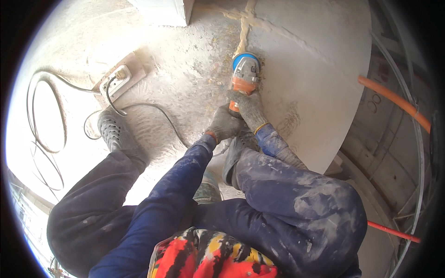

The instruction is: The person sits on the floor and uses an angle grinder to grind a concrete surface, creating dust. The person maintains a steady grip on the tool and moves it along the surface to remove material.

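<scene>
An angle grinder [244, 85] with an orange body and a clear cover over its head lies low against the dusty pale floor. Its blue disc [238, 59] rests at the end of a tan filled seam [244, 33]. My right hand [251, 110], in a grey knit glove, is wrapped round the grinder's body. Behind it, nearer to me, my left hand [225, 123] in a matching glove closes on the rear of the tool. Both hands partly hide the grinder's grip. Whether the disc is spinning, I cannot tell.
On the left, a power strip [121, 81] on a board has a plug in it, and black cable [65, 134] loops beside it. My shoes [116, 132] flank the work. A white block [169, 11] stands ahead. Beyond the right floor edge run an orange pipe [394, 102] and a red rod [393, 231].
</scene>
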Action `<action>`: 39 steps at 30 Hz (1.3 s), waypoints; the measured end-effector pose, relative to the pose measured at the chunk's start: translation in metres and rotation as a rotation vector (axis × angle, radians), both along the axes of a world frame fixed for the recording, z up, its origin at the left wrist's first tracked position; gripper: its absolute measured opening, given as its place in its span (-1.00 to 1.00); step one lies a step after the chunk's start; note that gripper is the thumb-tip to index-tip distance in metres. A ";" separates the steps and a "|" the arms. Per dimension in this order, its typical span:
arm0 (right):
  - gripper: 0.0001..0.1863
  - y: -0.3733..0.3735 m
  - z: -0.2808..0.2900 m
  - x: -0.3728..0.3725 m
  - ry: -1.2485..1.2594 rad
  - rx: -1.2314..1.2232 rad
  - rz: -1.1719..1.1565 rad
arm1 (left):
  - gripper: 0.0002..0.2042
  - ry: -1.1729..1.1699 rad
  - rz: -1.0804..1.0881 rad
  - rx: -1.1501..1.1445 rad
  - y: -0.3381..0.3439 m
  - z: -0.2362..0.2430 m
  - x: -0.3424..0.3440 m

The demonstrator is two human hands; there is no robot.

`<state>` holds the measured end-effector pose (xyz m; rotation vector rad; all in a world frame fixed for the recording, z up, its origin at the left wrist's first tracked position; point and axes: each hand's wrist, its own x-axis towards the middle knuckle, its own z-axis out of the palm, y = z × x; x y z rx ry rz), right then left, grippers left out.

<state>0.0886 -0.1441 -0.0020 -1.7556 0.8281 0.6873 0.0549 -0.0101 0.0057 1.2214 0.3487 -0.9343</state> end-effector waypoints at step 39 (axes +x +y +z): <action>-0.60 -0.016 0.010 -0.006 -0.151 -0.011 -0.171 | -0.49 -0.004 -0.134 0.059 -0.010 0.008 0.008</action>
